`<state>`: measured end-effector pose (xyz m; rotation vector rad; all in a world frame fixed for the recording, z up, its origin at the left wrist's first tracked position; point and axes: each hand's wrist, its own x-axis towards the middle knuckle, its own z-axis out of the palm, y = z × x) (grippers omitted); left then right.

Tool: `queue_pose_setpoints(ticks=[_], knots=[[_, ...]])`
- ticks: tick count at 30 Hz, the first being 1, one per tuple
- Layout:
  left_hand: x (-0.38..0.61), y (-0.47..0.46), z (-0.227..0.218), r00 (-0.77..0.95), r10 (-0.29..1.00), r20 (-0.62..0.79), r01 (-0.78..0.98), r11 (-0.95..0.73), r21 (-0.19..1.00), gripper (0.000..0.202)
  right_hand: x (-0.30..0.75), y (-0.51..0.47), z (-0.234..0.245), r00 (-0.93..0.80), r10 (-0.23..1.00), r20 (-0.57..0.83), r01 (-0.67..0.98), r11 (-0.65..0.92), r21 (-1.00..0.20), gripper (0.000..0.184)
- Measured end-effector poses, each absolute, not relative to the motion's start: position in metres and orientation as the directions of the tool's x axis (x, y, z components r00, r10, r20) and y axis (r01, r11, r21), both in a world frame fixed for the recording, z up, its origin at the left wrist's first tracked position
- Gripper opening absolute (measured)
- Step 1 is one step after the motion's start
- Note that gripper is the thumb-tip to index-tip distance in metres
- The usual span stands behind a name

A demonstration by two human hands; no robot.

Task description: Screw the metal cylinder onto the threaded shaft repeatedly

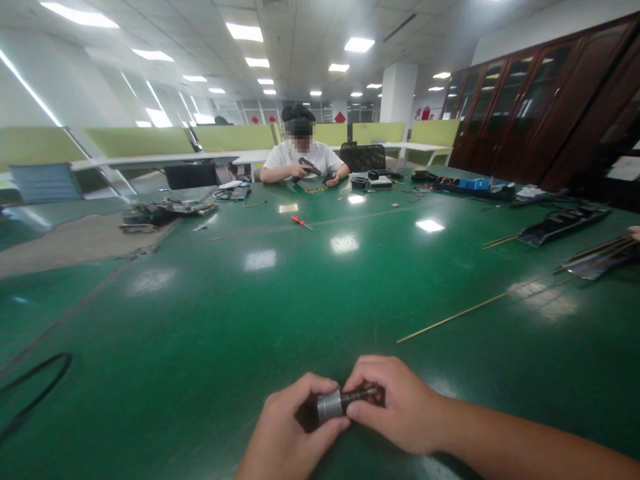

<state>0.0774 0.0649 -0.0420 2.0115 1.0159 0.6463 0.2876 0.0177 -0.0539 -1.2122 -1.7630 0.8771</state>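
Between my two hands, just above the near side of the green table [310, 293], is a small silver metal cylinder [330, 405] with a dark, stepped shaft sticking out to the right; it looks like a small motor. My left hand [287, 423] is closed round the cylinder, thumb and forefinger on its sides. The fingers of my right hand [400, 403] pinch the shaft, whose tip shows between them. My left palm hides the cylinder's left end.
Long thin brass rods [450, 321] reach in from the right, near another person's hand [634, 232]. Farther off lie a red screwdriver [300, 221], electronic parts [165, 212] and a black tray [565, 224]. A person [303, 157] sits opposite. A black cable [37, 390] curves at left.
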Motion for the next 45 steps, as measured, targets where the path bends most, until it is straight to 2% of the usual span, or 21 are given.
queue_pose_setpoints(ticks=[14,24,45], knots=[[0.076,0.0648,-0.0458,0.557,0.825,0.093,0.434,-0.384,0.815,0.018,0.2885,0.0181,-0.0507,-0.22,0.953,0.207,0.392,0.281,-0.876,0.004],[0.0774,0.064,-0.0401,0.545,0.828,0.13,0.436,-0.413,0.799,0.017,0.2886,0.0173,-0.0505,-0.191,0.967,0.167,0.406,0.233,-0.884,0.01],[0.0761,0.0648,-0.0408,0.545,0.829,0.121,0.453,-0.413,0.79,0.017,0.2888,0.018,-0.0532,-0.189,0.964,0.186,0.425,0.251,-0.87,0.008]])
